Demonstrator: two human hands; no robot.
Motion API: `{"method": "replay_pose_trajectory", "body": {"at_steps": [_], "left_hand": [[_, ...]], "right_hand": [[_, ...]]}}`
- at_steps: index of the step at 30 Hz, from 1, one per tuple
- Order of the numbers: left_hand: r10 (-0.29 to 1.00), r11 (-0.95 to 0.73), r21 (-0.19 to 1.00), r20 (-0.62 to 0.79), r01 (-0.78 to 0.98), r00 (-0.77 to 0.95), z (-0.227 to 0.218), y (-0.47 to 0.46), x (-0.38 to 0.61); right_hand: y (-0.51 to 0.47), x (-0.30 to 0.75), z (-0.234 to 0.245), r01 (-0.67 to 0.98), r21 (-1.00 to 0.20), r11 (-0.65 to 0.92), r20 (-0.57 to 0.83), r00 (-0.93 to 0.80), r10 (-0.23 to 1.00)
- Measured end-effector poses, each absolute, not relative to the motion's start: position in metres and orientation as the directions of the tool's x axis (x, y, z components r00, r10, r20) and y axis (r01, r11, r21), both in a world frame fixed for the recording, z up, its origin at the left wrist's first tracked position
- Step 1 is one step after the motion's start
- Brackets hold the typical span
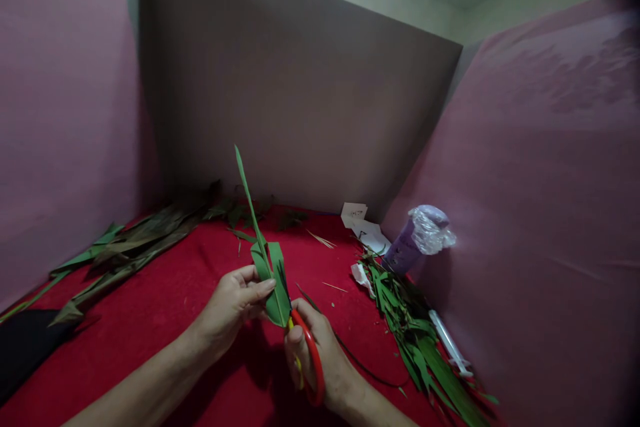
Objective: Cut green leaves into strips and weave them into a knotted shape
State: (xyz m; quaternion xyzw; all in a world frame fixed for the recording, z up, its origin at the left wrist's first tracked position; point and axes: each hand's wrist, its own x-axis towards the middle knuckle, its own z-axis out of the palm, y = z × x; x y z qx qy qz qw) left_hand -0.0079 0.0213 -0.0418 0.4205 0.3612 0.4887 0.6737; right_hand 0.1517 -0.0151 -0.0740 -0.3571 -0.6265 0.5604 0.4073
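Note:
My left hand (246, 293) pinches a folded green leaf (277, 303) between thumb and fingers, above the red cloth. From the leaf a long, narrow green tip (247, 190) sticks up toward the back wall. A pair of scissors (314, 363) with red and yellow handles is in my right hand (320, 347), whose fingers are wrapped round the loops. The scissors reach the leaf's right edge; their blades are mostly hidden behind it, so I cannot tell how far apart they are.
Dry and green leaves (145, 240) lie at the left. Leaf scraps (400, 313) pile up at the right beside a syringe (450, 343), a purple container (404, 247) with clear plastic, and white papers (367, 233). Thin sticks (321, 239) lie on the red cloth (195, 280). Pink walls flank both sides.

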Motion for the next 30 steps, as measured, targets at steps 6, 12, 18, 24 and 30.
{"method": "replay_pose_trajectory", "body": {"at_steps": [6, 12, 18, 24, 30], "left_hand": [[0.962, 0.184, 0.921, -0.097, -0.343, 0.256, -0.042, 0.019, -0.006], [0.959, 0.174, 0.927, -0.083, -0.333, 0.271, -0.042, 0.018, -0.006], [0.97, 0.155, 0.898, -0.06, -0.412, 0.235, -0.036, 0.02, -0.007], [0.988, 0.153, 0.855, -0.125, -0.495, 0.089, -0.037, 0.027, -0.014], [0.99, 0.142, 0.863, -0.124, -0.485, 0.069, -0.037, 0.029, -0.016]], "right_hand": [[-0.015, 0.15, -0.086, -0.03, -0.997, 0.067, 0.074, -0.414, 0.907], [-0.014, 0.145, -0.089, -0.164, -0.986, -0.003, 0.049, -0.315, 0.948], [-0.015, 0.145, -0.088, -0.136, -0.989, -0.059, 0.004, -0.418, 0.908], [-0.02, 0.147, -0.096, -0.045, -0.999, -0.013, 0.008, -0.437, 0.9], [-0.02, 0.148, -0.086, 0.078, -0.992, 0.095, 0.054, -0.421, 0.905]]}}
